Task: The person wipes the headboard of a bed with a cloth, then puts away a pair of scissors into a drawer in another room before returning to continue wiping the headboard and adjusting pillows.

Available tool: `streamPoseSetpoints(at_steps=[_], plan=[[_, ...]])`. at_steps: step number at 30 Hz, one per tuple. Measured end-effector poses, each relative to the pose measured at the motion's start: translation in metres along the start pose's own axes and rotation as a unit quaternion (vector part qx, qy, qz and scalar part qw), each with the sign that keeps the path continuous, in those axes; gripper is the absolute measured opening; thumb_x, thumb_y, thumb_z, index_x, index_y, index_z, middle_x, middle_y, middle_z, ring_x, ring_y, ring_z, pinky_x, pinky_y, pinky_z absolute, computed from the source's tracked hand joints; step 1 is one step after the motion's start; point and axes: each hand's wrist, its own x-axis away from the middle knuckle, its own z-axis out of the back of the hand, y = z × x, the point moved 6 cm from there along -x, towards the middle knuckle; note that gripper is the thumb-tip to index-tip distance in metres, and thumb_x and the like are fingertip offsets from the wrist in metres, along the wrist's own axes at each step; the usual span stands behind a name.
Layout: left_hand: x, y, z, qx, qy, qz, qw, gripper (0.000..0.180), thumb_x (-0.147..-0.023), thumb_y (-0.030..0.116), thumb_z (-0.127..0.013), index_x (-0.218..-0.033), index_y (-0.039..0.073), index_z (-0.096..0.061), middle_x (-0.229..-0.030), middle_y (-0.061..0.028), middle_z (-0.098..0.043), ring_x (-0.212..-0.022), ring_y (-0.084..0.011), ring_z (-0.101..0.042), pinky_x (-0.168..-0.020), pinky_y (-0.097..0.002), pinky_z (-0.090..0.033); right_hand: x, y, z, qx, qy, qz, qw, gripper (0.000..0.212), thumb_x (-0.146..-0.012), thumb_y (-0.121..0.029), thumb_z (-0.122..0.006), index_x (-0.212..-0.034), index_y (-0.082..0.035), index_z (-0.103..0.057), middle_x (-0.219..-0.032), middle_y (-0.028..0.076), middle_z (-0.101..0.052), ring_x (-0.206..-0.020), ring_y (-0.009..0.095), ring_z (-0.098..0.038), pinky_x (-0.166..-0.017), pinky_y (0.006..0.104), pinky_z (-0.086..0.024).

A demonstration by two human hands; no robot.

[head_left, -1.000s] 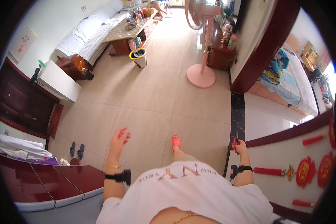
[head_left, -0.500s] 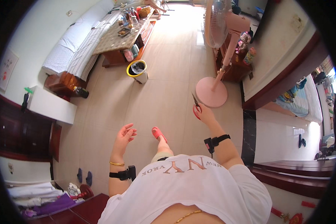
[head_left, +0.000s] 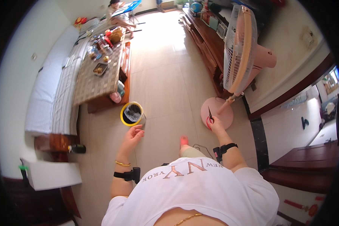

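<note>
Since earlier, right hand point(head_left: 216, 126) shifted toward frame centre-right; grip clenched on red-handled scissors point(head_left: 209, 118), long axis upright, blades pointing up-frame. Left hand point(head_left: 133, 135) released, near yellow-rimmed bin point(head_left: 131, 113)

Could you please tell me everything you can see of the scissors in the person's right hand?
The scissors are small, with red handles and dark blades that look like metal. The right hand grips the handles, so only part of the red shows. The blades point up and away from the person, seemingly closed, seen against the pink round base of a standing fan.
</note>
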Motion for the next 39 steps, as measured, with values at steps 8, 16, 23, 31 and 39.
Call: streamPoseSetpoints(at_steps=[8, 16, 23, 31, 39], plan=[[-0.213, 0.031, 0.031, 0.018, -0.136, 0.013, 0.990, 0.034, -0.089, 0.013, -0.055, -0.122, 0.005, -0.048, -0.098, -0.0034, -0.059, -0.087, -0.0094, -0.056, -0.074, -0.0210, -0.044, -0.213, -0.105, -0.064, -0.011, -0.055, -0.082, 0.995, 0.040, -0.075, -0.030, -0.060, -0.111, -0.013, -0.056, -0.102, 0.017, -0.062, -0.094, 0.034, -0.059, -0.078, 0.0413, -0.047], [-0.381, 0.074, 0.122, 0.037, 0.004, 0.045, 0.998, 0.034, -0.090, 0.018, -0.055, -0.121, 0.006, -0.049, -0.102, -0.0045, -0.060, -0.090, -0.0105, -0.057, -0.073, -0.0212, -0.044, -0.438, -0.183, -0.086, -0.154, 0.002, -0.059, 0.986, 0.051, -0.075, -0.013, -0.064, -0.122, -0.002, -0.045, -0.088, 0.012, -0.062, -0.069, 0.020, -0.062, -0.057, 0.0305, -0.049], [-0.593, 0.071, 0.153, 0.049, -0.046, 0.114, 0.991, 0.033, -0.090, 0.018, -0.056, -0.120, 0.007, -0.050, -0.098, -0.0027, -0.060, -0.086, -0.0093, -0.058, -0.068, -0.0175, -0.045, -0.546, -0.126, -0.091, -0.643, 0.086, -0.309, 0.696, 0.017, -0.080, -0.008, -0.063, -0.095, -0.006, -0.055, -0.064, 0.006, -0.056, -0.051, 0.016, -0.053, -0.045, 0.0307, -0.047], [-0.818, 0.113, 0.071, -0.202, -0.285, 0.136, 0.927, 0.033, -0.087, 0.018, -0.058, -0.118, 0.008, -0.051, -0.093, -0.0020, -0.061, -0.083, -0.0107, -0.058, -0.068, -0.0232, -0.043, -0.614, -0.078, -0.054, -0.830, 0.285, -0.288, 0.383, 0.024, -0.079, -0.034, -0.068, -0.078, -0.017, -0.051, -0.053, -0.003, -0.046, -0.047, 0.013, -0.046, -0.042, 0.0248, -0.038], [-0.964, 0.121, -0.076, -0.260, -0.358, 0.212, 0.871, 0.036, -0.089, 0.019, -0.057, -0.122, 0.008, -0.048, -0.097, -0.0029, -0.061, -0.085, -0.0116, -0.059, -0.070, -0.0250, -0.044, -0.687, 0.039, -0.094, -0.810, 0.416, -0.355, 0.213, 0.015, -0.073, -0.024, -0.061, -0.070, -0.014, -0.050, -0.064, -0.004, -0.052, -0.057, 0.014, -0.051, -0.054, 0.0277, -0.044]])
